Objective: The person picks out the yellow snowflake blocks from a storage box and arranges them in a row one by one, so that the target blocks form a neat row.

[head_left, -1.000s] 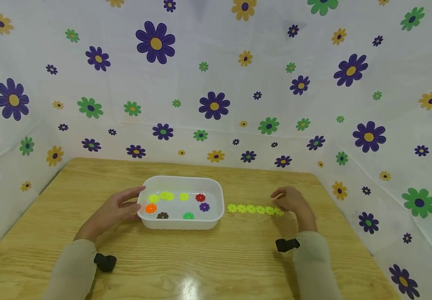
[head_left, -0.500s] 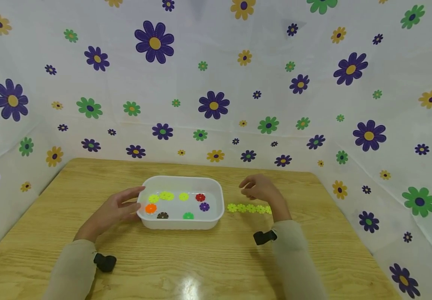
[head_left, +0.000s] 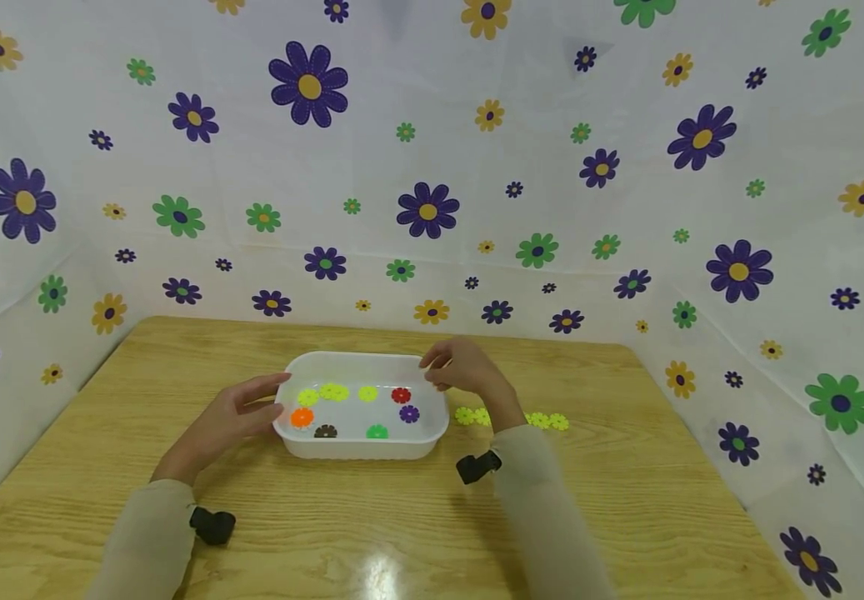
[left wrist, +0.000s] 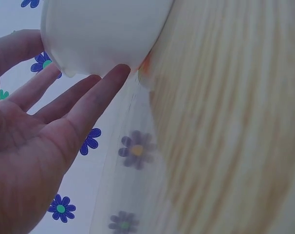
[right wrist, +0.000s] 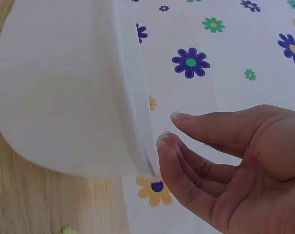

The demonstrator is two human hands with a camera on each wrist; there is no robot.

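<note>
A white plastic tub (head_left: 360, 449) holds several flower-shaped snowflake discs: yellow discs (head_left: 333, 392), an orange disc (head_left: 302, 417), a brown disc (head_left: 326, 431), a green disc (head_left: 377, 432), a purple disc (head_left: 409, 414) and a red disc (head_left: 401, 395). My left hand (head_left: 225, 425) touches the tub's left end with extended fingers, seen up close against its wall in the left wrist view. Over the tub's right rim hovers my right hand (head_left: 469, 368), fingers loosely bent; the right wrist view shows a gap between thumb and fingertips with nothing in it.
Right of the tub, a row of yellow discs (head_left: 548, 421) lies on the wooden table (head_left: 312, 533), partly covered by my right wrist. A white flower-print cloth (head_left: 379, 158) stands behind the table and along both sides.
My right hand has moved left from the far end of the yellow row to above the tub's right rim. The left hand, tub and discs stay in place.
</note>
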